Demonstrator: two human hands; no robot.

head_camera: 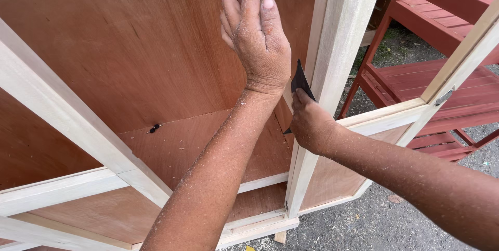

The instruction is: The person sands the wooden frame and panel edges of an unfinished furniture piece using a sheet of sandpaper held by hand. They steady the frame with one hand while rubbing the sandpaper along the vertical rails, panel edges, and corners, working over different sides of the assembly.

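Observation:
My left hand [255,37] is raised in front of the reddish plywood back panel [130,48] of a wooden cabinet, fingers loosely curled and empty, forearm dusted with sawdust. My right hand [311,123] grips a small dark piece of sandpaper [301,81] and presses it against the inner edge of a pale upright frame post [338,32]. The sandpaper's lower part is hidden in my fingers.
Pale wooden rails [67,126] cross the cabinet front at the left. An open cabinet door [410,110] with a metal hinge [444,96] swings out to the right. A red-painted slatted wooden rack [431,79] stands behind on grey gravel ground [364,220].

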